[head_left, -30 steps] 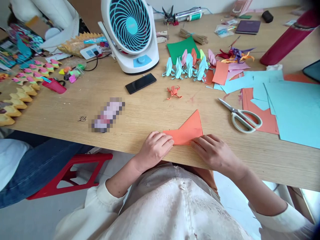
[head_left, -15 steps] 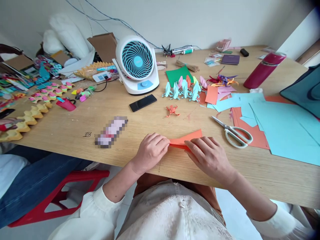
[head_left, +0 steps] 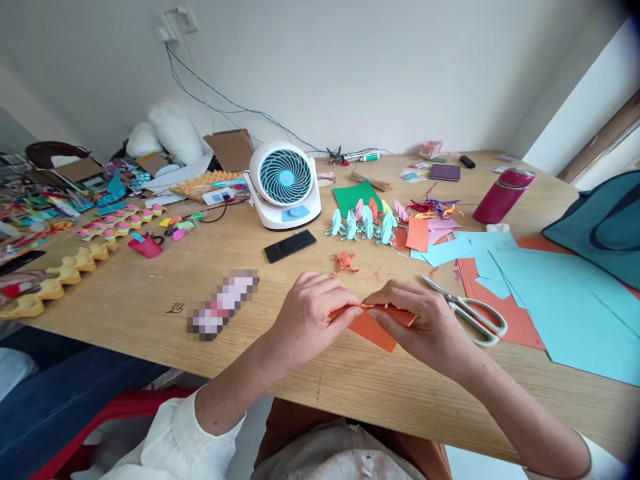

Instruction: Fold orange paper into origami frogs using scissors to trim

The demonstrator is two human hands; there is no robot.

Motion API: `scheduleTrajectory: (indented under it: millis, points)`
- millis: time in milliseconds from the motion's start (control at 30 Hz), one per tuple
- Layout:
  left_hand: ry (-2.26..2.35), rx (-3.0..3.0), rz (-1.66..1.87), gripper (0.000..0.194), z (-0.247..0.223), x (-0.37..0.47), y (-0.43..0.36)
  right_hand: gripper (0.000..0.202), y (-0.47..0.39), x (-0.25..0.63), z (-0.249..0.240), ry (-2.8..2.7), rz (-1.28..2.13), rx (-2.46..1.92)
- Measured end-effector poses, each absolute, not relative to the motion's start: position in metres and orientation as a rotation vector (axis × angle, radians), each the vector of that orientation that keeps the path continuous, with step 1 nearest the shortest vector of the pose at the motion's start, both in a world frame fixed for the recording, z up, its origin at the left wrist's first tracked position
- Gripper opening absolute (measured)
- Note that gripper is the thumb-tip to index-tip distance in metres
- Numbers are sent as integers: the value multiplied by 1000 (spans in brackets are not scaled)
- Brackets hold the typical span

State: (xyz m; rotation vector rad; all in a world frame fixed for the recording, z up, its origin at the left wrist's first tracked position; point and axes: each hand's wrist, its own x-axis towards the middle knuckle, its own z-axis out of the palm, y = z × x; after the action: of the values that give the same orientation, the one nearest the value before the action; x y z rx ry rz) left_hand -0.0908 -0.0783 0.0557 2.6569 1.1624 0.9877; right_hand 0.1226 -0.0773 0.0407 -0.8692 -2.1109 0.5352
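Between my two hands is a folded sheet of orange paper (head_left: 373,331), held above the table near its front edge. My left hand (head_left: 317,310) pinches its left part between thumb and fingers. My right hand (head_left: 417,320) grips the upper edge from the right, and the fingertips of both hands nearly meet at a fold. A lower flap of the paper hangs down below the fingers. Just beyond my hands lies a small orange origami figure (head_left: 345,262). Scissors (head_left: 473,310) with pale handles rest close to my right hand.
Several folded paper figures (head_left: 367,222) stand behind, near a green sheet (head_left: 360,195). Blue paper sheets (head_left: 565,293) spread at right, by a red bottle (head_left: 504,195) and a teal bag (head_left: 600,227). A fan (head_left: 286,180), a black phone (head_left: 290,246) and yellow egg-carton strips (head_left: 70,273) are further left.
My hands have come closer together and turned the orange paper, so a flap now points down toward me. The view has tilted upward, showing more wall.
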Motion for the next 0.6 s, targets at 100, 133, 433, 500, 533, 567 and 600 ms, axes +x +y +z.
scheduleTrajectory:
  millis: [100, 133, 433, 500, 533, 567, 600]
  points:
    - [1123, 2558, 965, 8, 59, -87, -67, 12, -70, 125, 39, -2079, 563, -887]
    - [1117, 2517, 962, 7, 61, -86, -63, 13, -68, 127, 38, -2045, 596, -902]
    - [991, 1780, 903, 22, 71, -71, -24, 21, -60, 144, 29, -1708, 826, -1030]
    - [896, 1640, 899, 30, 68, -66, -18, 23, -60, 146, 26, -1666, 809, -1048]
    - [861, 1576, 906, 34, 66, -63, -15, 23, -60, 146, 25, -1652, 797, -1053]
    - [843, 1520, 918, 37, 64, -61, -14, 23, -61, 146, 23, -1640, 780, -1058]
    - [842, 1472, 932, 37, 62, -58, -13, 23, -61, 146, 22, -1630, 756, -1065]
